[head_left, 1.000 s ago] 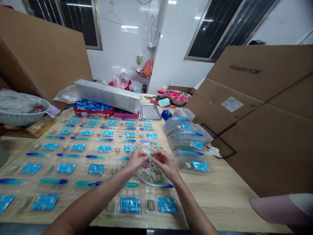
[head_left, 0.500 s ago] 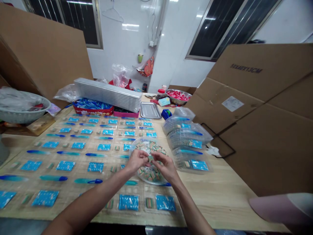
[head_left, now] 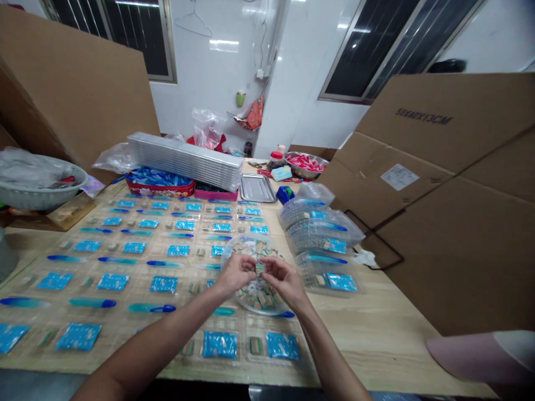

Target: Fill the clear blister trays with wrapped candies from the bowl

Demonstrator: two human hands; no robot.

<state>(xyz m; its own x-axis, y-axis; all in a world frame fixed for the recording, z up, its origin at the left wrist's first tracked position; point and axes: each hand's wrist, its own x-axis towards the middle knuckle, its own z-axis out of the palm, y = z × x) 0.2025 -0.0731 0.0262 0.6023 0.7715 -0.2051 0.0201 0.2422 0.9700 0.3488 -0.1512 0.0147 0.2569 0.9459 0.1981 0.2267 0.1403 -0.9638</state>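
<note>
Blue packets in clear blister trays [head_left: 164, 284] lie in rows on the tabletop [head_left: 368, 334] at left. The left forearm [head_left: 159, 334] angles up from the lower left, its wrist bent, and the left hand [head_left: 238, 274] curls inward. The right hand [head_left: 285, 281] mirrors it, with the right forearm [head_left: 330, 351] rising from the lower right. Their fingers [head_left: 252, 267] pinch narrowly on a small striped piece [head_left: 260, 268], held above a clear round dish [head_left: 251, 236] heaped with similar pieces. Stacked plastic trays [head_left: 321, 236] sit further right.
</note>
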